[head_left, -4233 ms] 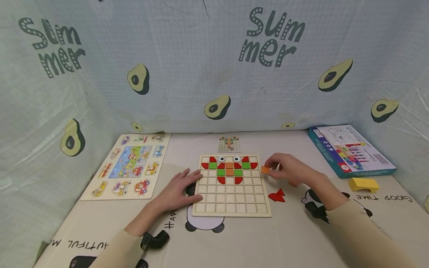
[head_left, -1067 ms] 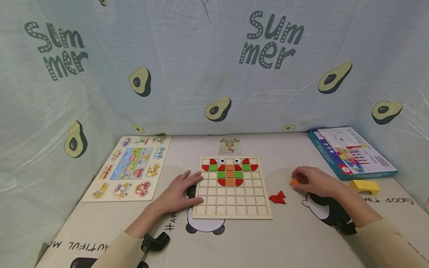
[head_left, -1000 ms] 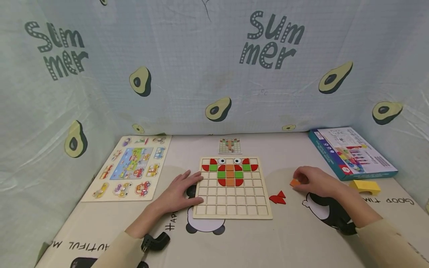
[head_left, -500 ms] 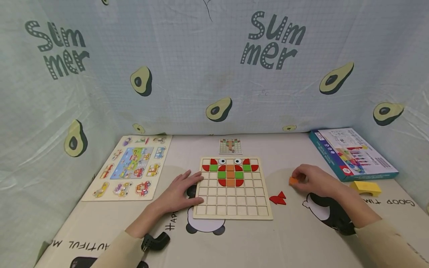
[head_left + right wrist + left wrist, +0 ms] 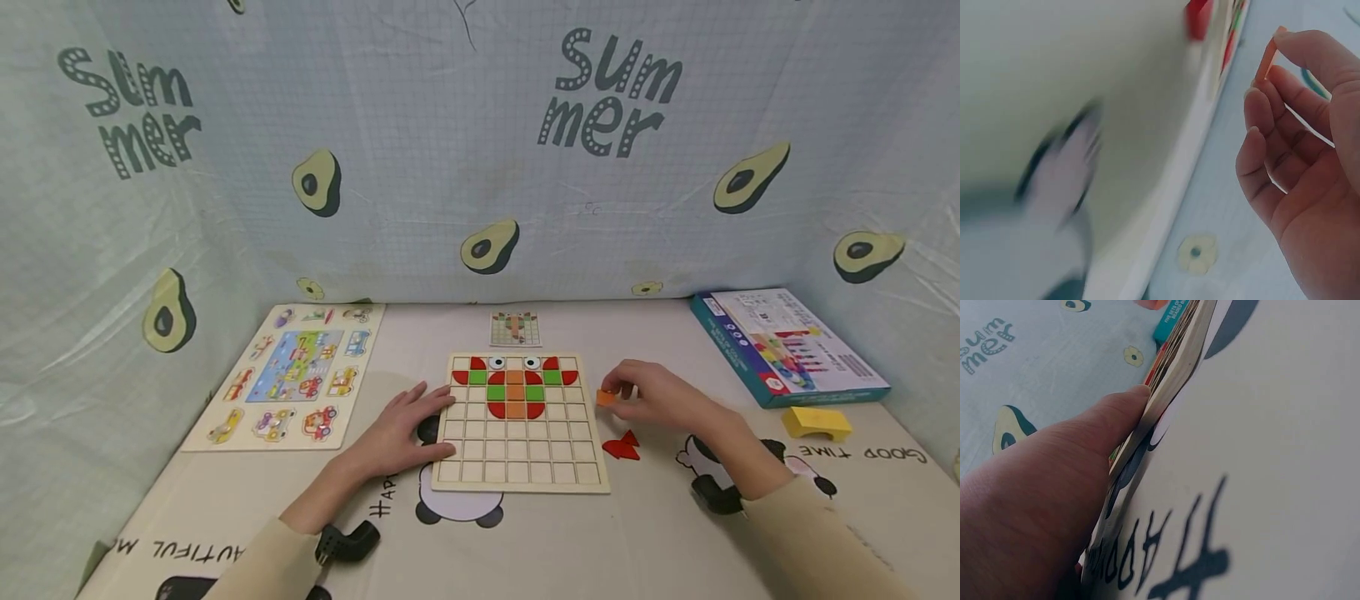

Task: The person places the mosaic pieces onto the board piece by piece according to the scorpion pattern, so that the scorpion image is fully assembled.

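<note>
A wooden grid board [image 5: 520, 473] lies mid-table, its upper cells filled with red, green and orange tiles and two eye tiles. My left hand [image 5: 397, 429] rests at the board's left edge, thumb and fingertips touching it with the fingers spread; the left wrist view shows the thumb [image 5: 1110, 419] against that edge. Just off the board's right side, my right hand [image 5: 652, 396] pinches an orange square tile [image 5: 606, 398] between thumb and fingers. In the right wrist view the orange tile [image 5: 1269, 56] is held edge-on above the table. Several red tiles [image 5: 621, 447] lie just below that hand.
A small pattern card [image 5: 515, 328] lies behind the board. At left is a vehicle puzzle board [image 5: 285, 375]. A game box [image 5: 791, 346] and a yellow arch block [image 5: 817, 422] sit at the right. A printed curtain [image 5: 420, 150] rises behind the table.
The earlier orange tile went into the column's third cell. My right hand then picked up another orange tile at the right and carried it left toward the board. My left hand stayed put.
</note>
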`<state>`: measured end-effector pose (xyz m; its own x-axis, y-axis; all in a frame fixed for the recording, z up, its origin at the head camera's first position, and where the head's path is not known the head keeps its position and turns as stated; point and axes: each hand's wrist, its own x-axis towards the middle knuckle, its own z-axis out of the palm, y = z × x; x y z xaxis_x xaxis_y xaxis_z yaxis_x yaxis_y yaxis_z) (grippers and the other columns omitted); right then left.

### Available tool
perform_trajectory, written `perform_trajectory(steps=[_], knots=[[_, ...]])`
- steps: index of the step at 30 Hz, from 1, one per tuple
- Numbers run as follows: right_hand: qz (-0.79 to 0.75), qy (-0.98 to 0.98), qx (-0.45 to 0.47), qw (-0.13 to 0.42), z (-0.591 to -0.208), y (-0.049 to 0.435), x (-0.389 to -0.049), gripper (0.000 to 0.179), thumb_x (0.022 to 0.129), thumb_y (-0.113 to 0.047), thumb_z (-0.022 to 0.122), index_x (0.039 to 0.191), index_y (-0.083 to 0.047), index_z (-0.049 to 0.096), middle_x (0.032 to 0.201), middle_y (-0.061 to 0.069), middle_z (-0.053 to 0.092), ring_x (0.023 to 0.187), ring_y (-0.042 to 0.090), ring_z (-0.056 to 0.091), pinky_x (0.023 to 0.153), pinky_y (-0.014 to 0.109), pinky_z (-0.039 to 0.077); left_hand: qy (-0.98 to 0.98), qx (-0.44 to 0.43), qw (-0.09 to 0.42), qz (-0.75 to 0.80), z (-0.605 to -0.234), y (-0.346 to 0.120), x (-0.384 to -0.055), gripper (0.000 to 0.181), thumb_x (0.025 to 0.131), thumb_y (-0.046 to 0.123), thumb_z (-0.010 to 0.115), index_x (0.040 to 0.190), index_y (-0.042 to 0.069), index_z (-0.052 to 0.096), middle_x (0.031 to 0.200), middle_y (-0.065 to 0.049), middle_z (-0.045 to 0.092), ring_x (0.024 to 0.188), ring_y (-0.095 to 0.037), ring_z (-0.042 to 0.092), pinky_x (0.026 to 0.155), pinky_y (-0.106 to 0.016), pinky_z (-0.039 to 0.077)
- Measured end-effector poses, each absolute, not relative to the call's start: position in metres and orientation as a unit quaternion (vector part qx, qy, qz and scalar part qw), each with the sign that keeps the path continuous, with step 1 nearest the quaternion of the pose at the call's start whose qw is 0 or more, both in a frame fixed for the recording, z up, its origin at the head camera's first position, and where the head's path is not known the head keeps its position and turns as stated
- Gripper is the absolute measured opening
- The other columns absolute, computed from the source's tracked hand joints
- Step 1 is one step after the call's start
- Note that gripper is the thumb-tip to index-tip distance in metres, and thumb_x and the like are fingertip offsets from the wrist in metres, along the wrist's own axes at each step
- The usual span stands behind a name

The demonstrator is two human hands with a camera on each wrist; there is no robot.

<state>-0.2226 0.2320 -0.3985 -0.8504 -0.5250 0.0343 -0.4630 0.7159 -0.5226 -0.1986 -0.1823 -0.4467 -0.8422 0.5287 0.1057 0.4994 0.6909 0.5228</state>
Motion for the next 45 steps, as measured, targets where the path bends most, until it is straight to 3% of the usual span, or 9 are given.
perform_trajectory(steps=[13,24,45], knots=[[-0.275,0.909,-0.305,0.066,-0.394,0.169,-0.228,0.015,0.091,-0.014,0.075,0.104,-0.009,0.07,0.094,-0.005,0.062,0.089,0.017,0.057,0.079,0.033,0.055,0.918,0.283,0.027,0.278,-0.445,-0.182,-0.198,0.072,0.089,0.048,0.073,0.148,0.013,0.053,0.159,-0.006,0.039,0.151,-0.038,0.017,0.119,-0.059,0.013],[-0.252,0.9,-0.346,0.087,-0.4,0.129,-0.224,0.015,0.09,-0.016,0.077,0.102,-0.01,0.071,0.09,-0.006,0.06,0.083,0.015,0.055,0.075,0.027,0.052,0.917,0.284,0.026,0.279,-0.447,-0.184,-0.198,0.072,0.089,0.049,0.072,0.148,0.013,0.053,0.159,-0.006,0.039,0.151,-0.038,0.017,0.119,-0.059,0.013],[-0.18,0.915,-0.346,0.107,-0.405,0.105,-0.219,0.014,0.091,-0.02,0.078,0.101,-0.012,0.073,0.093,-0.006,0.061,0.084,0.013,0.055,0.078,0.027,0.053,0.92,0.275,0.035,0.278,-0.445,-0.183,-0.198,0.073,0.089,0.051,0.072,0.149,0.014,0.052,0.16,-0.005,0.038,0.152,-0.037,0.015,0.119,-0.058,0.012]])
